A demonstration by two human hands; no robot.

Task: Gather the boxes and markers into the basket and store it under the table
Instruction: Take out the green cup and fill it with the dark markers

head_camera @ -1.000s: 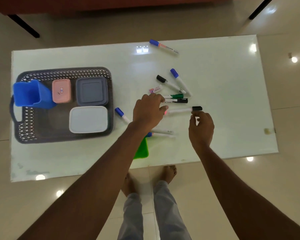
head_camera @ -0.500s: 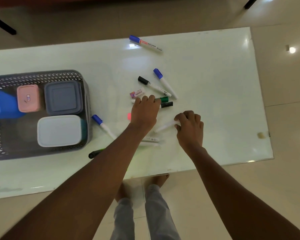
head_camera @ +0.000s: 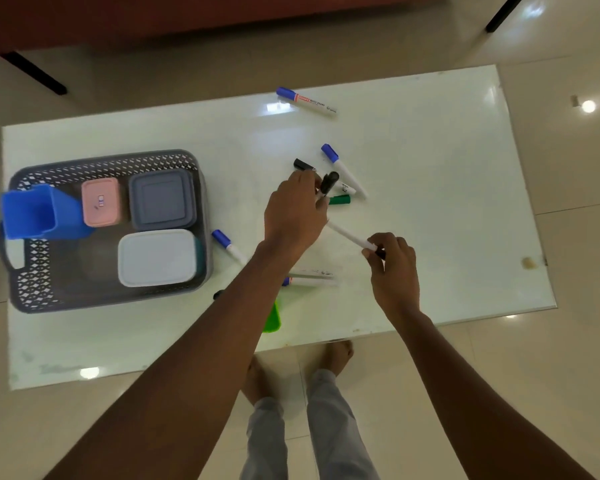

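Observation:
A grey perforated basket [head_camera: 201, 216] sits at the table's left and holds a blue cup [head_camera: 35, 211], a pink box [head_camera: 101, 201], a grey box [head_camera: 161, 199] and a white box [head_camera: 157, 257]. My left hand [head_camera: 293, 216] grips a black-capped marker [head_camera: 329, 183] lifted off the table. My right hand [head_camera: 394, 268] pinches one end of a white marker [head_camera: 349, 236]. Several markers lie loose: a blue-capped one [head_camera: 343, 170], a green-capped one [head_camera: 340, 199], one far back [head_camera: 305, 101], one beside the basket [head_camera: 227, 244].
The white glossy table [head_camera: 447, 188] has two more markers [head_camera: 312, 277] near my left forearm. A green object [head_camera: 272, 318] shows under the forearm at the front edge. A small brown spot [head_camera: 528, 262] marks the right side. My feet stand below the table edge.
My left hand picked a black-capped marker up from the cluster. My right hand lifted the white marker by its end. The camera view shifted, so the basket shows fully again.

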